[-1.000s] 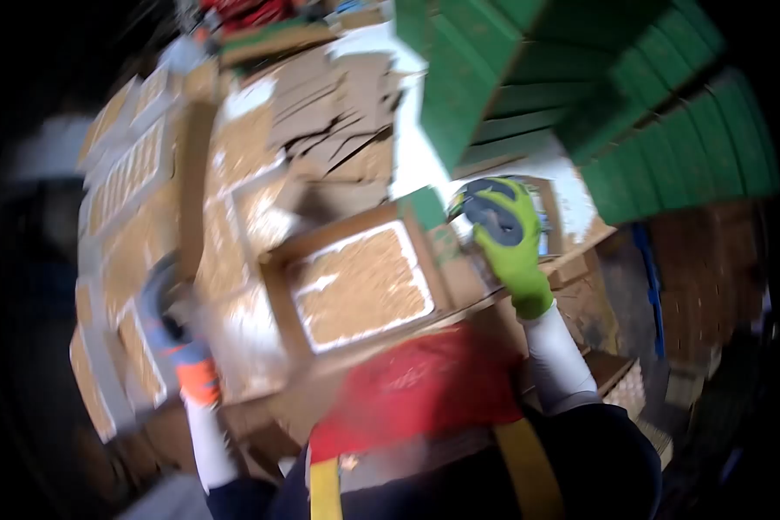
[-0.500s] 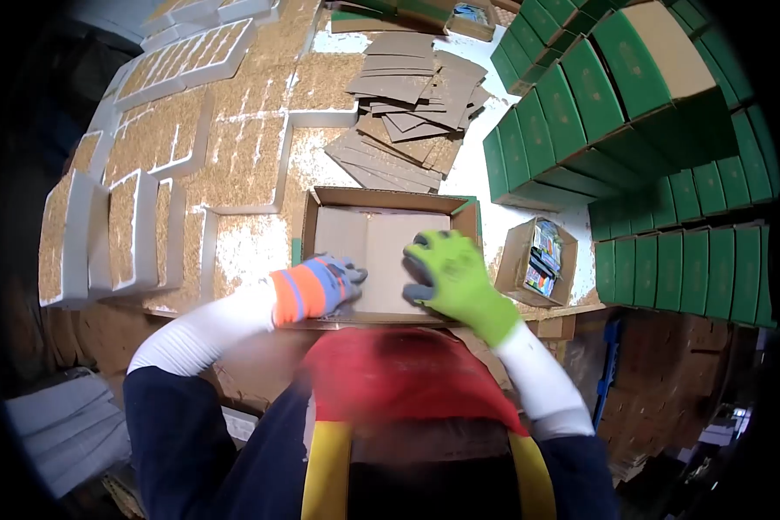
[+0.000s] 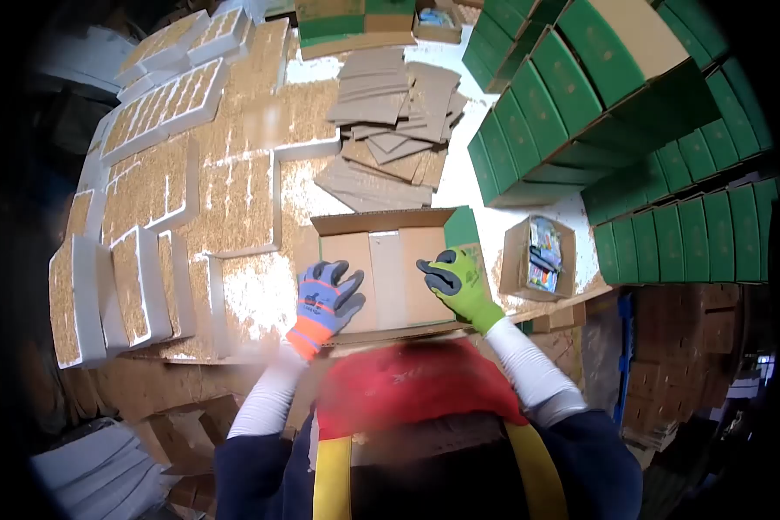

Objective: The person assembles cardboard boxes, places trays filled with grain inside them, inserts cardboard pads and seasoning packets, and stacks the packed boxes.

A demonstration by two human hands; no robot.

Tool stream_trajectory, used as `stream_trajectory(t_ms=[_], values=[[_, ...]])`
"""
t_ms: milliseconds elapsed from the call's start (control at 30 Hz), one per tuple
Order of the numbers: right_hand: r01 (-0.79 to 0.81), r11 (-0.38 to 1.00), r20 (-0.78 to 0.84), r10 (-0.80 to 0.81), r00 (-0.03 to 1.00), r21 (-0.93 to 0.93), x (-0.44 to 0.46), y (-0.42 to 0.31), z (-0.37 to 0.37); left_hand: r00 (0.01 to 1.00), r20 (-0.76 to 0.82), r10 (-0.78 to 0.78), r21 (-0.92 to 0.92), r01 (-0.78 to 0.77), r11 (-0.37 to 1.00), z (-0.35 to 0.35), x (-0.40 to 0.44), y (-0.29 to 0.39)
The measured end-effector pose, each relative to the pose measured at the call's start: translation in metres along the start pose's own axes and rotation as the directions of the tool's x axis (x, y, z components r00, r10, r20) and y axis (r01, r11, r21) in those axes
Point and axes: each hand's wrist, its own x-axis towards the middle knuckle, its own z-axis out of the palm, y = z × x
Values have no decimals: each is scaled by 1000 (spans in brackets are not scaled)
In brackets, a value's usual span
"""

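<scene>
An open cardboard box [image 3: 349, 328] lies before me, its back wall upright and green showing at its right rear corner. Inside, a pale strip [image 3: 387, 277] runs down the middle of the brown cardboard. My left hand [image 3: 325, 299], in a blue and orange glove with grey fingertips, is over the box's left side, fingers apart and holding nothing visible. At the right side is my right hand [image 3: 458, 282] in a lime-green glove. Its fingers are curled and pressed together; whether anything is between them is hidden.
Loose cardboard sheets [image 3: 390, 143] lie piled behind the box. White trays [image 3: 172, 224] with tan granular filling cover the left. Green boxes [image 3: 529, 130] stand stacked at the right, near a small carton [image 3: 516, 264] of colourful packets. The table's front edge [image 3: 191, 360] is close to me.
Both hands have moved from the middle of the box out to its sides. The greyish sheets seen inside earlier no longer show; brown cardboard with a pale strip does. The left fingers have spread.
</scene>
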Motion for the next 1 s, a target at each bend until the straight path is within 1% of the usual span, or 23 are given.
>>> stream_trajectory(t_ms=[33,100,167,200,233,267,300,333,400,433,500,567,600,633,667,700,733,767,800,833,900,933,1000], values=[[-55,998,-76,56,996,17,5,-2,0,1000,8,-16,7,16,1000,10,4,-7],[-169,963,-362,236,902,208,6,-13,2,939,-253,-232,-249,168,954,28,-4,-18],[-397,904,-319,427,846,156,-14,4,55,716,-268,-645,-620,384,684,108,-27,-49],[-492,869,-281,483,829,42,-24,10,77,710,-188,-678,-404,574,713,134,-35,-75],[-474,844,-177,521,835,251,-11,7,64,766,-150,-625,-487,493,721,121,-38,-78],[-469,762,-71,553,830,446,1,3,50,735,-7,-678,-814,390,431,106,-26,-68],[-345,583,-3,512,859,736,7,-21,24,729,177,-661,-962,271,41,92,-25,-60],[-227,298,66,467,882,927,13,-46,-3,747,156,-646,-963,260,68,82,-19,-64],[-458,550,228,436,871,698,44,-61,-67,675,521,-523,-852,375,-365,67,4,-70],[-436,548,205,432,878,713,56,-52,-80,688,509,-518,-860,380,-341,45,19,-57],[-91,265,11,289,957,960,79,-31,-114,650,467,-600,-883,303,-359,-4,69,-15],[258,635,-391,76,917,729,87,-19,-196,754,361,-549,-927,229,-296,-37,121,16],[526,570,-635,-10,772,631,85,-34,-244,808,306,-504,-944,190,-268,-55,151,33],[542,833,-851,-205,483,107,78,-55,-310,857,247,-453,-959,147,-244,-72,183,53],[494,861,-922,-89,377,120,69,-39,-359,898,192,-395,-968,108,-225,-88,217,74],[571,820,-994,-30,101,33,67,-11,-400,935,137,-328,-974,68,-215,-104,252,96],[619,785,-1000,-1,22,13,64,38,-439,961,86,-262,-976,29,-217,-119,288,120],[578,801,-984,177,23,157,60,75,-462,979,42,-202,-976,-3,-218,-133,324,143],[363,869,-941,290,177,336,59,168,-493,989,6,-145,-974,-27,-224,-143,362,166],[366,868,-939,281,197,337,76,183,-484,995,-12,-101,-971,-36,-238,-151,398,187],[447,711,-820,336,464,544,101,193,-462,998,-1,-60,-977,-13,-211,-152,462,225],[485,722,-850,283,444,494,108,201,-457,996,37,-76,-993,29,-110,-146,485,241],[527,704,-865,267,425,476,111,305,-467,970,167,-177,-872,229,433,-133,505,288]])
